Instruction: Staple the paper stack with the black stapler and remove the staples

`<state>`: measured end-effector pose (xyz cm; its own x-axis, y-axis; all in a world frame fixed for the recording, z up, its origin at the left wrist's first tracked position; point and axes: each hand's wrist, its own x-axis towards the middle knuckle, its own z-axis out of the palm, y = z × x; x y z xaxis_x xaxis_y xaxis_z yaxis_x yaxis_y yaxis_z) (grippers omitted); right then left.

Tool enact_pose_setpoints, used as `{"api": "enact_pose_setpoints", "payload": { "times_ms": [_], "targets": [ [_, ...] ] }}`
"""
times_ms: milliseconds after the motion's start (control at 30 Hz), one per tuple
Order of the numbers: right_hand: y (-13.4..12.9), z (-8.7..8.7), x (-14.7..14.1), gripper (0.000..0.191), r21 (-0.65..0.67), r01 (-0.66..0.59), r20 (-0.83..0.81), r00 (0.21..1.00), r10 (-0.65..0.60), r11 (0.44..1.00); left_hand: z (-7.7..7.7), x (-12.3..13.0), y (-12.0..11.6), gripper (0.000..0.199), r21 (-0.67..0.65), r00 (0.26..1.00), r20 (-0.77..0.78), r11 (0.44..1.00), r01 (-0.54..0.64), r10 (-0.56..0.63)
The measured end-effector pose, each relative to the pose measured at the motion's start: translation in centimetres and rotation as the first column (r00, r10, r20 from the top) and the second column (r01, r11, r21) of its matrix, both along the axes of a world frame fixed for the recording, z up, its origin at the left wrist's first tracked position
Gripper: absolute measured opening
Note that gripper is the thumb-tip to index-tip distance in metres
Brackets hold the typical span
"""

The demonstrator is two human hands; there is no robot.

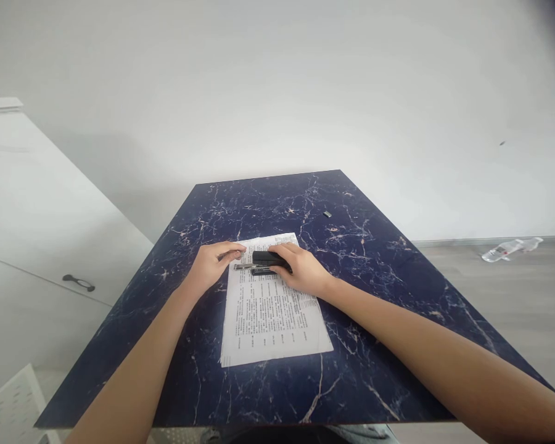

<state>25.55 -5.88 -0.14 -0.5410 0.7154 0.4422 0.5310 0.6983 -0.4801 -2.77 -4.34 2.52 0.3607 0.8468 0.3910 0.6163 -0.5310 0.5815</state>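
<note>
A black stapler (264, 258) lies over a stack of printed paper sheets (268, 320), its metal staple channel (243, 266) sticking out to the left. My right hand (303, 266) is wrapped round the stapler's right end. Just left of the stapler, my left hand (213, 264) is closed, thumb and fingertips brought together over the upper left edge of the sheets. Whatever those fingertips pinch is too small to name. The palm and fingers of my right hand hide part of the stapler.
Toward the back right of the dark blue marbled table (268, 209) lies a small greyish piece (327, 214), perhaps a strip of staples. A white cabinet (50, 203) with a dark handle (78, 283) stands at the left. A clear plastic bottle (509, 249) rests on the floor at right.
</note>
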Motion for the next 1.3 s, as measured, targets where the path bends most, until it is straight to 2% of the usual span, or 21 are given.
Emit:
{"api": "enact_pose_setpoints", "payload": {
  "times_ms": [167,400,633,800,1000,1300],
  "targets": [
    [0.0,0.0,0.0,0.033,0.004,-0.004,-0.006,1.000,0.004,1.000,0.0,0.0,0.1,0.027,0.068,1.000,0.013,0.997,0.024,-0.025],
    [0.0,0.1,0.0,0.034,0.002,-0.006,0.008,1.000,0.006,1.000,0.3,0.2,-0.1,0.024,0.043,1.000,0.014,0.999,-0.014,0.013],
    [0.0,0.1,0.1,0.032,0.005,-0.008,0.000,1.000,0.008,1.000,0.9,0.6,-0.4,0.014,0.033,0.997,-0.003,0.996,0.082,-0.082],
    [0.0,0.1,0.1,0.033,0.004,-0.001,-0.008,1.000,0.001,1.000,1.1,0.9,-1.0,0.011,-0.085,0.972,-0.040,0.970,0.228,-0.232],
    [0.0,0.1,0.1,0.034,-0.001,-0.009,-0.008,1.000,0.009,1.000,1.0,0.9,-1.0,0.011,0.025,0.982,-0.003,0.981,0.190,-0.190],
    [0.1,-0.1,0.1,0.035,0.008,-0.003,-0.001,1.000,0.003,1.000,0.8,0.8,-0.8,0.010,-0.014,0.976,-0.072,0.979,0.204,-0.205]
  ]
}}
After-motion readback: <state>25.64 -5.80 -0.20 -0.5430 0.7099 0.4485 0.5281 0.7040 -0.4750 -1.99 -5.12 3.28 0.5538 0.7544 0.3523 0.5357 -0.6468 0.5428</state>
